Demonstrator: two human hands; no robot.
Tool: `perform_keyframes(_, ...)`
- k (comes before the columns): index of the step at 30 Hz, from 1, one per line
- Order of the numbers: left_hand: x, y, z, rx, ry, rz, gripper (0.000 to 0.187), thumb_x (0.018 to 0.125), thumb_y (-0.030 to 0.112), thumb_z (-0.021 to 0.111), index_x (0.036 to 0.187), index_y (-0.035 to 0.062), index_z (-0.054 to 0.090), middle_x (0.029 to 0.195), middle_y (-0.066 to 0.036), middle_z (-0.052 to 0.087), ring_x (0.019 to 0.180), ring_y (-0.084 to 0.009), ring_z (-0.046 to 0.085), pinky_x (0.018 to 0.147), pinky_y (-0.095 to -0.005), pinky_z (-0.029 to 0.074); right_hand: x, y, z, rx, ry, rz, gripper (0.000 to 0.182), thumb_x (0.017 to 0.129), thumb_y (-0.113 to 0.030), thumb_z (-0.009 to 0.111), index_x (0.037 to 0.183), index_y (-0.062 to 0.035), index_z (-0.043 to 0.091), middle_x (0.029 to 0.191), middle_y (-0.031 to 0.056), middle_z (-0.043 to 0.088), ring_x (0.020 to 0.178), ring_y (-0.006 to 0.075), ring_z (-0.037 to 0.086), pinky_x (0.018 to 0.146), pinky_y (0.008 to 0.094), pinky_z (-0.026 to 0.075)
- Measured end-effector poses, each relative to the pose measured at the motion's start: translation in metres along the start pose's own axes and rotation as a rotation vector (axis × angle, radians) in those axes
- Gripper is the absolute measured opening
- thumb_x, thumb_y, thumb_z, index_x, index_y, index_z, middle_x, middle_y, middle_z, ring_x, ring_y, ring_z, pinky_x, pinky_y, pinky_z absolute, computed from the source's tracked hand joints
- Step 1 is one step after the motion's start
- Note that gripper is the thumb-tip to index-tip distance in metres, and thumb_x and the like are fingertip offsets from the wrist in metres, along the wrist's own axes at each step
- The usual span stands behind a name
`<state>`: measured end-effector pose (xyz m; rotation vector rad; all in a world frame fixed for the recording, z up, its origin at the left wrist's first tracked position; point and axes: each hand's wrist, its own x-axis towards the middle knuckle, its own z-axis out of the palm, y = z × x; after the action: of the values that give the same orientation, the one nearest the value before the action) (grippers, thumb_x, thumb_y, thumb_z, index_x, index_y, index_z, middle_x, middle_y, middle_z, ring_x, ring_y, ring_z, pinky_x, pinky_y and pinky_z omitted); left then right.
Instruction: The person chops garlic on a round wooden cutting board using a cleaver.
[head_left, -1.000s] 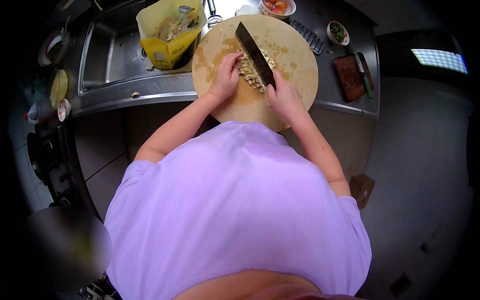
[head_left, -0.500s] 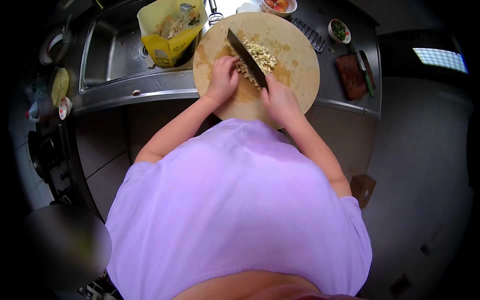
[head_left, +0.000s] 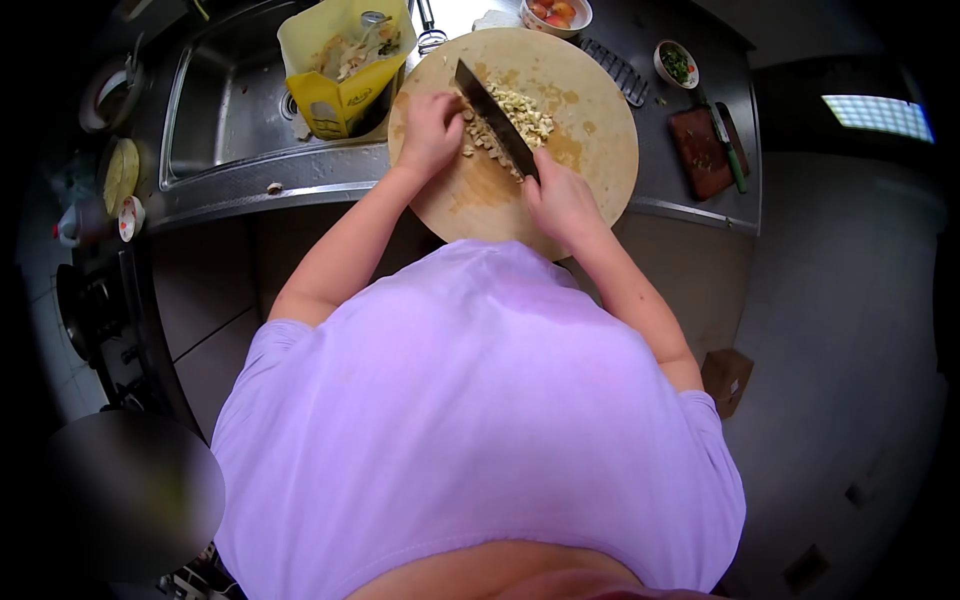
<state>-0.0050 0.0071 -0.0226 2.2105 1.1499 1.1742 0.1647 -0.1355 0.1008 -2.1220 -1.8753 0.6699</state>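
Observation:
My right hand (head_left: 560,200) is wrapped round the handle of a dark-bladed cleaver (head_left: 497,120). The blade lies diagonally over a round wooden chopping board (head_left: 600,160), its far end pointing up and left. Small pale chopped pieces (head_left: 520,112) are on both sides of the blade, most of them heaped to its right. My left hand (head_left: 432,132) is at the left of the blade near its far end, fingers curled in and pressed together; what they hold, if anything, is hidden.
A metal sink (head_left: 225,110) and a yellow bag (head_left: 350,95) of scraps are to the left. Beyond the board stands a bowl of reddish fruit (head_left: 556,12). To the right are a bowl of chopped greens (head_left: 677,64), a brown board (head_left: 703,155) and a green-handled knife (head_left: 737,165).
My left hand has shifted left and farther up along the blade, uncovering some chopped pieces on that side. The cleaver and my right hand have hardly moved.

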Motion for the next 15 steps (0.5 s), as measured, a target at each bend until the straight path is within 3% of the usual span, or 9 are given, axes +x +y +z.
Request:
perform_keyframes(4, -0.005, 0.014, -0.009, -0.144, -0.264, -0.006, 0.022, 0.081, 0.010, 0.064, 0.101, -0.0001, 0.064, 0.102, -0.016, 0.063, 0.097, -0.0329, 0.058, 0.087, -0.0402, 0.046, -0.008, -0.014, -0.011, 0.085, 0.011, 0.070, 0.020, 0.090, -0.015, 0.052, 0.103, -0.0007, 0.047, 0.084, 0.0283, 0.063, 0.082, 0.0472, 0.061, 0.073, 0.0554, 0.047)
perform_keyframes(6, -0.010, 0.018, -0.009, -0.122, -0.189, 0.057, 0.020, 0.080, 0.007, 0.064, 0.099, -0.0003, 0.064, 0.098, -0.015, 0.064, 0.092, -0.0327, 0.059, 0.085, -0.0393, 0.048, -0.007, -0.014, -0.011, 0.071, 0.004, 0.074, 0.020, 0.090, -0.015, 0.052, 0.103, -0.0004, 0.048, 0.084, 0.0281, 0.063, 0.082, 0.0472, 0.061, 0.073, 0.0554, 0.047)
perform_keyframes(8, -0.017, 0.016, -0.005, -0.225, -0.108, -0.140, 0.017, 0.079, 0.005, 0.065, 0.096, -0.0001, 0.064, 0.097, -0.016, 0.064, 0.093, -0.0337, 0.059, 0.085, -0.0397, 0.048, -0.003, -0.011, -0.003, 0.070, 0.027, 0.017, 0.021, 0.089, -0.015, 0.053, 0.103, -0.0002, 0.047, 0.081, 0.0277, 0.063, 0.079, 0.0472, 0.061, 0.072, 0.0558, 0.047)
perform_keyframes(9, -0.015, 0.018, -0.006, -0.226, -0.109, -0.140, 0.017, 0.079, 0.005, 0.065, 0.096, -0.0001, 0.064, 0.097, -0.016, 0.064, 0.093, -0.0337, 0.059, 0.085, -0.0397, 0.048, -0.002, -0.010, 0.000, 0.070, 0.027, 0.019, 0.021, 0.089, -0.015, 0.053, 0.103, -0.0002, 0.047, 0.081, 0.0277, 0.063, 0.079, 0.0472, 0.061, 0.072, 0.0558, 0.047)
perform_keyframes(11, -0.011, 0.020, -0.008, -0.093, -0.114, 0.015, 0.015, 0.079, 0.004, 0.066, 0.094, 0.0001, 0.064, 0.097, -0.016, 0.064, 0.094, -0.0338, 0.060, 0.086, -0.0398, 0.048, 0.000, -0.009, 0.004, 0.005, 0.004, -0.012, 0.020, 0.089, -0.014, 0.050, 0.101, 0.0014, 0.048, 0.077, 0.0274, 0.064, 0.075, 0.0461, 0.063, 0.070, 0.0556, 0.050)
perform_keyframes(15, -0.016, 0.020, -0.004, -0.079, -0.137, 0.060, 0.014, 0.078, 0.004, 0.066, 0.092, 0.0006, 0.065, 0.097, -0.015, 0.064, 0.094, -0.0341, 0.060, 0.088, -0.0401, 0.048, 0.012, -0.013, 0.011, -0.036, -0.007, 0.007, 0.020, 0.089, -0.014, 0.050, 0.101, 0.0017, 0.048, 0.077, 0.0275, 0.064, 0.075, 0.0462, 0.063, 0.069, 0.0554, 0.050)
